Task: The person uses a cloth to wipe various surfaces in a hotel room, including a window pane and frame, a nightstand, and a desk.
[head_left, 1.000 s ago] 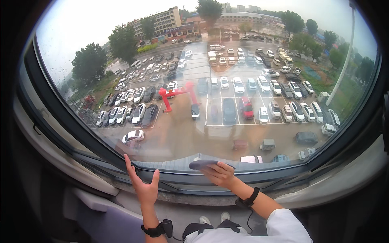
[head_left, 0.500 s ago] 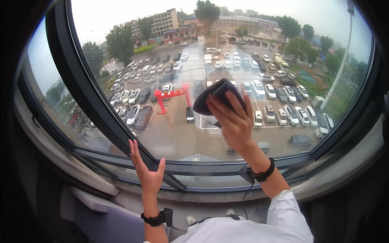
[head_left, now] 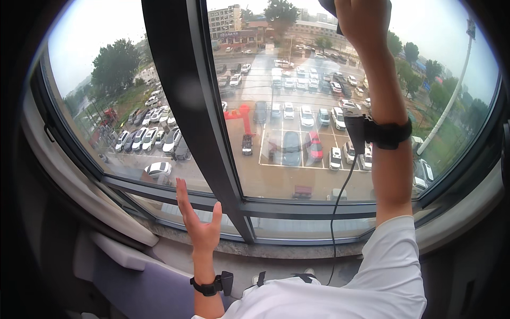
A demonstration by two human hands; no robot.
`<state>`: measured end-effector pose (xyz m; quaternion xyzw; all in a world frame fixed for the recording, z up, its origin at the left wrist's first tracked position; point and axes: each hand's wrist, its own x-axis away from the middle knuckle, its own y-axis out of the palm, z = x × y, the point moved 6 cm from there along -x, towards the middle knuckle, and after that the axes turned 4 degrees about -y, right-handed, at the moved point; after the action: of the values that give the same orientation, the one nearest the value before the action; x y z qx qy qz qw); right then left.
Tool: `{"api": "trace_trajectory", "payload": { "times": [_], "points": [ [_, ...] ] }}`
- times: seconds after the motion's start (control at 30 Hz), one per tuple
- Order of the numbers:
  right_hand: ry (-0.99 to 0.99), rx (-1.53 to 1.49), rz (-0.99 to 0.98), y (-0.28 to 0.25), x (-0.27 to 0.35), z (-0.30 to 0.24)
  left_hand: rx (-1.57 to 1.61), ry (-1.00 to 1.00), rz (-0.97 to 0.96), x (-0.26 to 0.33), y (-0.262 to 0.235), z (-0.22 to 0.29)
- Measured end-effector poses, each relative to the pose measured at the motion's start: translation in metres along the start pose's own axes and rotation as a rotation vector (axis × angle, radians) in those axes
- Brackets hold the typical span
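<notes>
High up, my right hand [head_left: 363, 20] reaches to the upper edge of the view, in front of the window glass [head_left: 276, 181]. It is closed on a dark folded cloth [head_left: 329, 6], of which only a small part shows beside the hand. The fingers are mostly hidden, and I cannot tell whether the cloth touches the pane. My left hand [head_left: 203, 229] is raised lower down, near the dark window frame [head_left: 178, 80]. Its fingers are stretched out and the thumb stands apart; nothing is in it.
A black strap with a small box [head_left: 390, 133] is on my right wrist, its cable [head_left: 333, 223] hanging down. My left wrist wears a similar strap [head_left: 208, 288]. Below runs a stone sill [head_left: 297, 251], with a purple-grey seat [head_left: 143, 287] at lower left. Parked cars lie outside.
My right hand has moved up and somewhat right with the cloth, its arm now stretched out. The view has shifted, bringing the upright frame bar further right. My left hand stays open.
</notes>
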<state>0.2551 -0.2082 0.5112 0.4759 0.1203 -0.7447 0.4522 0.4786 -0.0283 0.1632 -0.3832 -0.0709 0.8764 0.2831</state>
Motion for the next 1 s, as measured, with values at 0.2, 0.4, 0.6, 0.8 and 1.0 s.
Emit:
{"api": "trace_trajectory", "payload": {
  "times": [0.2,0.4,0.6,0.8,1.0],
  "points": [
    [0.032,-0.017,-0.321,0.009,0.103,-0.117,0.076,-0.016,-0.064,-0.008,0.003,-0.012],
    [-0.369,-0.408,-0.831,-0.055,0.295,-0.251,0.038,0.173,-0.142,-0.003,0.002,-0.004],
    [-0.330,-0.242,-0.866,-0.013,0.204,-0.201,-0.061,0.354,-0.159,-0.025,-0.030,-0.002],
    [0.055,-0.223,-0.264,0.049,0.019,-0.063,-0.031,0.335,-0.214,-0.008,-0.046,0.002],
    [0.165,-0.074,-0.207,0.060,0.046,-0.119,-0.003,0.264,-0.200,0.004,-0.056,-0.006]
  ]
}}
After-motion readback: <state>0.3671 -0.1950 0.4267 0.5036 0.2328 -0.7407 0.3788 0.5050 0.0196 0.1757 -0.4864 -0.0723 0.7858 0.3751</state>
